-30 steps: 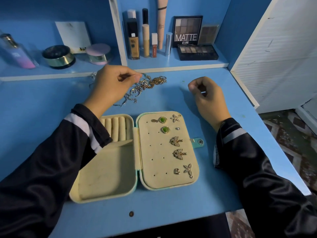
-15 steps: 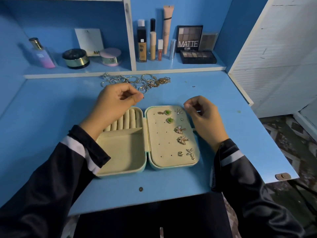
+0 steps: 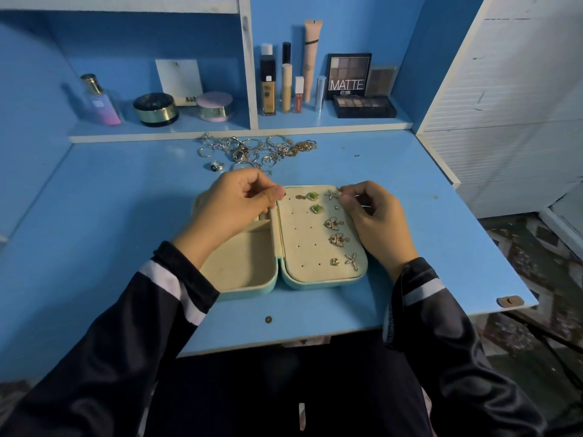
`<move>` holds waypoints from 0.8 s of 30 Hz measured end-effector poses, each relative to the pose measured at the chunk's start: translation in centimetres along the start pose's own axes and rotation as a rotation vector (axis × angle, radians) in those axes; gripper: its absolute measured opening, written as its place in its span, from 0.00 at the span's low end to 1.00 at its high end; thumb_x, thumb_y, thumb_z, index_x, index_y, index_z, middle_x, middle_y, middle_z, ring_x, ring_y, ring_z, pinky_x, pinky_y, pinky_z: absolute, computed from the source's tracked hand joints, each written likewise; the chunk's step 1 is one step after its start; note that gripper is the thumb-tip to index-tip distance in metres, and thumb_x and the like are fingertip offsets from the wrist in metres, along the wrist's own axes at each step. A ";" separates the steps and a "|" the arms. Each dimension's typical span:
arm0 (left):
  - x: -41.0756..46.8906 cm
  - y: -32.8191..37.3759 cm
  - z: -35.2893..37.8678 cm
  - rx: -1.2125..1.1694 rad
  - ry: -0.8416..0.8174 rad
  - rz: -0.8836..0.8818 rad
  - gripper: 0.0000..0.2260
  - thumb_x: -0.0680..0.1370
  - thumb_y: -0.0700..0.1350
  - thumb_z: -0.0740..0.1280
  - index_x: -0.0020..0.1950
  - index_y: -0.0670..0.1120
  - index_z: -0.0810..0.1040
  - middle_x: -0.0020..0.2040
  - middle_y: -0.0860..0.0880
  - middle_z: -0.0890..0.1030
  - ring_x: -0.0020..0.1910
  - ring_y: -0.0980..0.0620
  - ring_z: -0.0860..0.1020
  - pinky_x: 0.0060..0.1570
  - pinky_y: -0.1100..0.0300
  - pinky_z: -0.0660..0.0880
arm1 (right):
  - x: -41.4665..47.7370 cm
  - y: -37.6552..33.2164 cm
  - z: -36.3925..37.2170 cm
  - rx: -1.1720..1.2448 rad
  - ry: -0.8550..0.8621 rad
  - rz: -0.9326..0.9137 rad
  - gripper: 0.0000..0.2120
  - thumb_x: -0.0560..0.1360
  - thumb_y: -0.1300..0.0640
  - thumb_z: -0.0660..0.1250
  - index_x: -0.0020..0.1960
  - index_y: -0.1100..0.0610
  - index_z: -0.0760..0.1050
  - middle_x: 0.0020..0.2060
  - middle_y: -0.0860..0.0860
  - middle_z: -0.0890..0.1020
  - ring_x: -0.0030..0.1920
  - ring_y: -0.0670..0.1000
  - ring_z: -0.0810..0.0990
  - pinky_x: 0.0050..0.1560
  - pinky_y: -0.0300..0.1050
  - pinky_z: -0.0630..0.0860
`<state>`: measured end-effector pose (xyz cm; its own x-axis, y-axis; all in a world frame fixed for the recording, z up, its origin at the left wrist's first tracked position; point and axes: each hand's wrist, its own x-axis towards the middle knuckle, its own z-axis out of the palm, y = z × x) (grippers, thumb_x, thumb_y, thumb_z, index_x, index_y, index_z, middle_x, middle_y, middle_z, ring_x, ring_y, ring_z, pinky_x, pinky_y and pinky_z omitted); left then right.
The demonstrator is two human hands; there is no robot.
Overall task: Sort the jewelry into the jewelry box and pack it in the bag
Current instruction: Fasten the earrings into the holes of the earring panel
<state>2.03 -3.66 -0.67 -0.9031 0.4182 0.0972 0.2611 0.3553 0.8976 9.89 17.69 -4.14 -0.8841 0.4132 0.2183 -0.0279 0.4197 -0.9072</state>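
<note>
Jewelry box lies open in the middle of a blue desk, its teal shell spread flat in front of a seated person in dark sleeves with white bands. Its left half is a cream tray; its right half is a padded earring panel with pieces pinned along its right side, among them two green stone earrings, a starfish earring at the top and two butterfly earrings lower down. The left hand hovers over the upper left of the box, fingers curled, thumb and forefinger pinching a tiny piece too small to identify, right at the panel's top edge. The right hand sits over the panel's upper right corner, fingers curled, fingertips just beside the starfish earring; whether they grasp anything cannot be told. Behind the box, near the back of the desk, lies a loose pile of rings and chains. On the shelf beyond stand a perfume bottle, jars, makeup tubes and a palette marked MATTE
</note>
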 end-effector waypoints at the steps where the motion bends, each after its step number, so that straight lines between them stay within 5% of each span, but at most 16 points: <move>1: -0.1 0.1 0.1 -0.011 -0.006 -0.003 0.04 0.77 0.45 0.71 0.42 0.49 0.81 0.39 0.49 0.84 0.35 0.55 0.79 0.46 0.53 0.79 | -0.1 0.0 0.0 -0.005 0.006 -0.003 0.05 0.78 0.60 0.67 0.44 0.51 0.76 0.48 0.45 0.83 0.47 0.45 0.80 0.48 0.36 0.75; 5: -0.5 0.6 0.6 -0.082 -0.053 -0.002 0.03 0.77 0.41 0.70 0.44 0.44 0.79 0.36 0.51 0.81 0.34 0.59 0.78 0.40 0.65 0.76 | -0.4 0.0 0.0 -0.005 0.043 0.006 0.03 0.77 0.60 0.67 0.45 0.54 0.78 0.47 0.46 0.83 0.44 0.44 0.79 0.45 0.32 0.74; 13: -0.7 0.7 0.7 -0.074 -0.070 0.043 0.02 0.74 0.45 0.74 0.42 0.52 0.83 0.35 0.54 0.83 0.36 0.56 0.79 0.47 0.52 0.78 | -0.7 0.0 -0.4 0.110 -0.005 0.031 0.03 0.77 0.61 0.68 0.44 0.57 0.78 0.50 0.48 0.84 0.51 0.47 0.82 0.55 0.43 0.78; 24: -0.9 0.8 1.1 -0.071 -0.033 0.060 0.01 0.75 0.44 0.73 0.46 0.50 0.84 0.39 0.48 0.85 0.36 0.55 0.80 0.44 0.57 0.79 | -0.8 -0.3 -0.7 0.286 -0.018 0.066 0.03 0.77 0.59 0.69 0.44 0.58 0.78 0.55 0.53 0.83 0.57 0.55 0.81 0.61 0.60 0.75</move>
<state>3.44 -2.80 -0.51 -0.8744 0.4651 0.1385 0.2888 0.2694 0.9187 10.97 17.84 -3.81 -0.8965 0.4163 0.1515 -0.0984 0.1464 -0.9843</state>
